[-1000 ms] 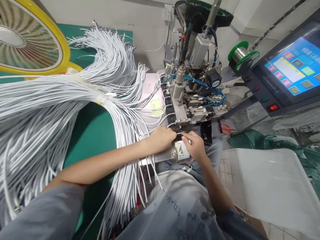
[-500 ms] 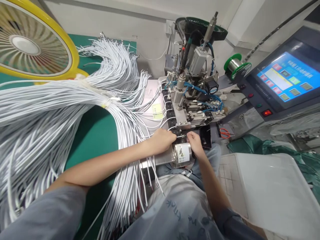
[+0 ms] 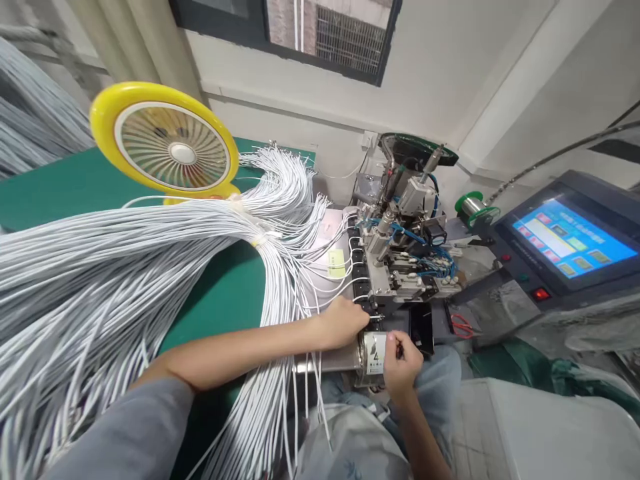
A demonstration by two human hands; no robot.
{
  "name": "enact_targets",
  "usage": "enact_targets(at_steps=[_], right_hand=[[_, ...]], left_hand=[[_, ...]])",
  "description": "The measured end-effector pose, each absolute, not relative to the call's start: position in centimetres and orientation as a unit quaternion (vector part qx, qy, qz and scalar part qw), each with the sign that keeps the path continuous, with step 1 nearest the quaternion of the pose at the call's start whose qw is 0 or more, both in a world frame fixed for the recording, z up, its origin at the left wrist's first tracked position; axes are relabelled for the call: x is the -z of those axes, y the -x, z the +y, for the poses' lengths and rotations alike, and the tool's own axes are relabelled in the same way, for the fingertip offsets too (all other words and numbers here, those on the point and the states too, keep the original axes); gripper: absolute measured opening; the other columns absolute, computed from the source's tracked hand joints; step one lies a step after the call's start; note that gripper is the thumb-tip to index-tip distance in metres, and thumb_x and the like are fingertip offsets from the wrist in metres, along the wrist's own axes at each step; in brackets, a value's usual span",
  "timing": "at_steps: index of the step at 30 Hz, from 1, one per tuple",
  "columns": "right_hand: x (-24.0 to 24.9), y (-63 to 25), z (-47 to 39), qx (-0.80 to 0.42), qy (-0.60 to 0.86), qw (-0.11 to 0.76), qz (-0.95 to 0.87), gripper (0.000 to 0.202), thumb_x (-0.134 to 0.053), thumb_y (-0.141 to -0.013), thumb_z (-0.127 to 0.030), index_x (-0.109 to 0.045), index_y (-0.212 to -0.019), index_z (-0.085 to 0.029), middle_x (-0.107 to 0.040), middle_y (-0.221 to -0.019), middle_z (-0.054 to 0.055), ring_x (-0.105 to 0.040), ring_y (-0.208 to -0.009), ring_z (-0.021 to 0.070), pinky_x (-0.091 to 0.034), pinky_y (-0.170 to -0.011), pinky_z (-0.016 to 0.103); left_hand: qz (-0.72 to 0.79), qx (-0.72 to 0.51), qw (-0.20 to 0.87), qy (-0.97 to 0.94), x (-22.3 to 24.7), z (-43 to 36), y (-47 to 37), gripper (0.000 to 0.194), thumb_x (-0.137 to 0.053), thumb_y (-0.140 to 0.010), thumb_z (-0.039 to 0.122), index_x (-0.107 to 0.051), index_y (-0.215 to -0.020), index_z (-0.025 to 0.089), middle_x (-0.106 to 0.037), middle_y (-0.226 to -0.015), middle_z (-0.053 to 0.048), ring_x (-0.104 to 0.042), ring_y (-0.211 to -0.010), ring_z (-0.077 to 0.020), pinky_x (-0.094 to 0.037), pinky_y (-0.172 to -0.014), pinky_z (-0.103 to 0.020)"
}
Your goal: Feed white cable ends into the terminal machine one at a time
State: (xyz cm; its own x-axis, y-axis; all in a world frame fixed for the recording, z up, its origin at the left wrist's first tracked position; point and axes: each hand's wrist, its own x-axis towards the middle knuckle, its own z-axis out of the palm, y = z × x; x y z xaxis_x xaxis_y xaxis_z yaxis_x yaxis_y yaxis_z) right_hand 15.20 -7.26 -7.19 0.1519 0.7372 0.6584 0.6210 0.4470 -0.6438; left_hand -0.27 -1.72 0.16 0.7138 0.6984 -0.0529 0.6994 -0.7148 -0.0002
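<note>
My left hand (image 3: pixel 345 323) is closed on a white cable, whose stripped end (image 3: pixel 376 318) pokes out past the fingers at the front of the black cable holders (image 3: pixel 359 270). Fingers curled, my right hand (image 3: pixel 401 360) hangs just right of the labelled metal cylinder (image 3: pixel 375 353); what it holds, if anything, is too small to make out. Several white cables run from the big bundle (image 3: pixel 277 267) into the holders, beside the machine (image 3: pixel 395 247) with blue tubes.
A yellow fan (image 3: pixel 230 143) stands behind the bundle on the green table (image 3: pixel 220 287). At right are a control screen (image 3: pixel 570 237), a wire spool (image 3: pixel 471 205), red-handled scissors (image 3: pixel 461 326), a black tray (image 3: pixel 421 327) and a white bin (image 3: pixel 565 427).
The head view has tilted up and shifted left, so a window now shows. My right hand has drawn back from the cable end towards my body; my left hand stays at the holders.
</note>
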Motion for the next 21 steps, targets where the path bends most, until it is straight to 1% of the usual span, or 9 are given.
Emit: enact_targets(at_steps=[2, 3, 5, 7, 10, 12, 15, 18, 21], right_hand=[[7.6, -14.9, -7.6, -0.037, 0.485, 0.557, -0.673, 0.017, -0.048, -0.083, -0.012, -0.055, -0.068, -0.017, -0.051, -0.055, -0.002, -0.046, -0.048, 0.0099, -0.037, -0.049, 0.021], [7.8, -14.7, -7.7, -0.038, 0.474, 0.550, -0.686, 0.017, -0.048, -0.082, -0.011, -0.055, -0.068, -0.016, -0.051, -0.054, -0.002, -0.046, -0.048, 0.0094, -0.037, -0.049, 0.020], [8.0, -14.2, -7.9, -0.042, 0.469, 0.529, -0.706, 0.018, -0.049, -0.083, -0.012, -0.054, -0.066, -0.016, -0.048, -0.052, -0.003, -0.043, -0.045, 0.0085, -0.035, -0.047, 0.020], [8.1, -13.8, -7.9, -0.040, 0.477, 0.513, -0.712, 0.019, -0.050, -0.083, -0.013, -0.054, -0.065, -0.016, -0.044, -0.050, -0.004, -0.039, -0.043, 0.0080, -0.032, -0.045, 0.020], [8.4, -13.5, -7.8, -0.037, 0.486, 0.503, -0.714, 0.020, -0.050, -0.083, -0.014, -0.053, -0.064, -0.016, -0.039, -0.049, -0.005, -0.035, -0.042, 0.0077, -0.029, -0.043, 0.021], [8.6, -13.5, -7.8, -0.031, 0.485, 0.498, -0.718, 0.021, -0.049, -0.083, -0.013, -0.053, -0.063, -0.016, -0.037, -0.048, -0.006, -0.034, -0.042, 0.0077, -0.028, -0.043, 0.021], [8.8, -13.5, -7.8, -0.024, 0.484, 0.501, -0.717, 0.020, -0.049, -0.083, -0.012, -0.053, -0.063, -0.017, -0.035, -0.047, -0.006, -0.033, -0.041, 0.0080, -0.027, -0.043, 0.022], [9.1, -13.6, -8.0, -0.020, 0.486, 0.521, -0.701, 0.019, -0.049, -0.082, -0.010, -0.053, -0.065, -0.017, -0.040, -0.047, -0.005, -0.036, -0.041, 0.0082, -0.032, -0.044, 0.021], [9.2, -13.8, -8.2, -0.035, 0.487, 0.544, -0.683, 0.016, -0.049, -0.082, -0.009, -0.055, -0.069, -0.017, -0.048, -0.051, -0.003, -0.043, -0.044, 0.0085, -0.037, -0.046, 0.020]], left_hand=[[0.387, 0.031, 0.013, -0.921, -0.2, -1.7, 0.3, 0.010, -0.057, -0.074, 0.006, -0.066, -0.072, 0.009, -0.067, -0.070, -0.016, -0.067, -0.068, -0.0266, -0.046, -0.053, -0.030], [0.398, 0.032, 0.011, -0.917, -0.2, -1.6, 0.3, 0.011, -0.056, -0.075, 0.006, -0.067, -0.077, 0.008, -0.067, -0.071, -0.016, -0.067, -0.068, -0.0261, -0.046, -0.053, -0.029], [0.429, 0.034, 0.007, -0.902, -0.1, -1.4, 0.3, 0.019, -0.052, -0.079, 0.005, -0.066, -0.092, 0.005, -0.067, -0.072, -0.017, -0.067, -0.070, -0.0265, -0.044, -0.054, -0.029], [0.454, 0.035, 0.004, -0.890, 0.1, -1.0, 0.3, 0.027, -0.049, -0.082, 0.003, -0.062, -0.105, 0.002, -0.067, -0.075, -0.019, -0.067, -0.073, -0.0279, -0.042, -0.053, -0.029], [0.460, 0.036, 0.010, -0.887, 0.4, -0.6, 0.3, 0.032, -0.049, -0.082, 0.003, -0.058, -0.112, 0.000, -0.067, -0.075, -0.019, -0.067, -0.073, -0.0288, -0.039, -0.052, -0.029], [0.460, 0.034, 0.013, -0.887, 0.3, -0.4, 0.4, 0.030, -0.051, -0.081, 0.003, -0.060, -0.109, 0.002, -0.068, -0.075, -0.018, -0.067, -0.072, -0.0278, -0.038, -0.050, -0.028], [0.433, 0.053, 0.018, -0.900, -0.8, -0.5, 0.9, 0.021, -0.054, -0.075, 0.000, -0.066, -0.091, 0.006, -0.068, -0.076, -0.016, -0.067, -0.072, -0.0262, -0.038, -0.049, -0.027], [0.361, 0.104, 0.045, -0.925, -2.4, -0.9, 1.6, 0.015, -0.059, -0.069, 0.000, -0.067, -0.075, 0.010, -0.069, -0.075, -0.014, -0.067, -0.072, -0.0258, -0.039, -0.049, -0.027], [0.299, 0.147, 0.093, -0.938, -2.8, -1.4, 2.1, 0.013, -0.062, -0.066, 0.002, -0.067, -0.071, 0.012, -0.069, -0.073, -0.011, -0.067, -0.069, -0.0241, -0.038, -0.046, -0.026]])
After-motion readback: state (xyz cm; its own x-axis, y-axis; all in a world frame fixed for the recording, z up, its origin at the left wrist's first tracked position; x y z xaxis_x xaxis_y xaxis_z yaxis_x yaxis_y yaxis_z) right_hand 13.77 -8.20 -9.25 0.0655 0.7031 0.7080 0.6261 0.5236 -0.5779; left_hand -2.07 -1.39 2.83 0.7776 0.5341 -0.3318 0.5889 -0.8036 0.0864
